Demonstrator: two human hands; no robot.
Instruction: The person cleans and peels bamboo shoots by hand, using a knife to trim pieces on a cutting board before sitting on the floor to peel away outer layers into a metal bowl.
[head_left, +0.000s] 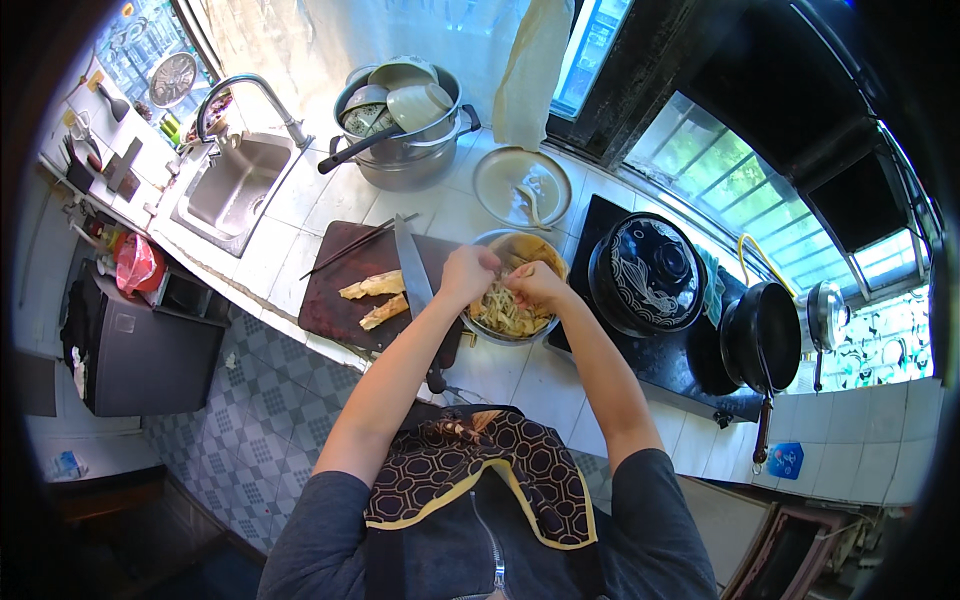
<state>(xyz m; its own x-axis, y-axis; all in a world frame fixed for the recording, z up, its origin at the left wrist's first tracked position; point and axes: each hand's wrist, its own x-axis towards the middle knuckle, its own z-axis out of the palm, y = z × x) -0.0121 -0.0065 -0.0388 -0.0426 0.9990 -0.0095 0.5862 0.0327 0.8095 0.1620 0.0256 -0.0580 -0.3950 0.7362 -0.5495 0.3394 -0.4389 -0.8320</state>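
Note:
Both of my hands are held over a metal bowl (517, 339) on the tiled counter. Pale yellow shredded food (510, 311) fills it, with a larger brownish piece (536, 251) against the far wall. My left hand (469, 274) and my right hand (538, 285) pinch a strip of this food, fingertips close together; the fingers partly cover it. Left of the bowl, a dark cutting board (330, 304) carries two long yellowish food pieces (375, 285). A large kitchen knife (412, 259) lies across it, passing under my left forearm, its handle towards me.
Chopsticks (345, 251) rest on the board's far left edge. Behind stand a pot (405, 169) stacked with bowls and a plate (499, 184) holding a spoon. A patterned lidded pot (649, 274) and a black wok (761, 337) occupy the cooktop (675, 375) at right. The sink (232, 184) lies left.

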